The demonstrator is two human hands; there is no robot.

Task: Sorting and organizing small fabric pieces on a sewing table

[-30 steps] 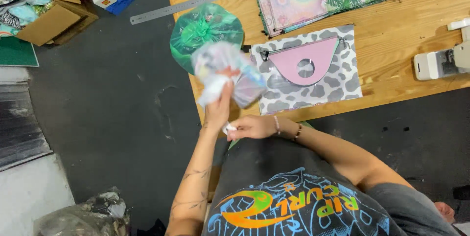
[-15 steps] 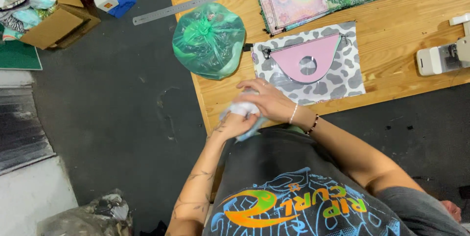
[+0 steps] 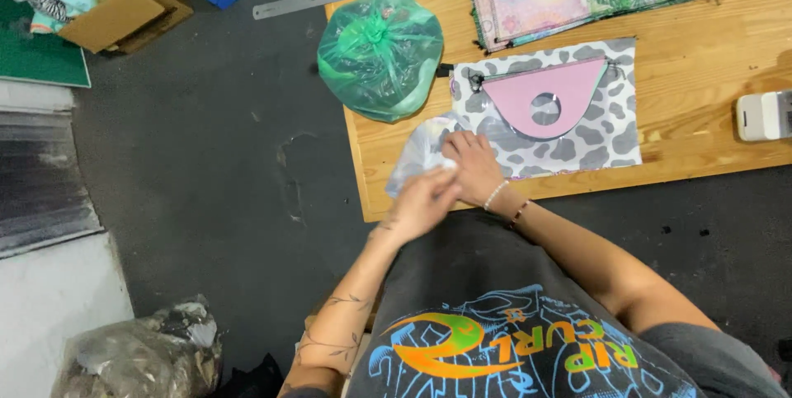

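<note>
Holding clear plastic bag (image 3: 417, 155) at table (image 3: 709, 130) edge — left hand (image 3: 422, 200), right hand (image 3: 472, 165).

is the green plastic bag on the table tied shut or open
Tied shut: the green bag is gathered into a knot at its top, resting on the wooden table.

My left hand (image 3: 422, 200) and right hand (image 3: 472, 165) cover part of the clear crumpled plastic bag (image 3: 419, 146); I cannot tell its content. Far right of them, the white device (image 3: 763, 115) is cut by the edge.
</note>
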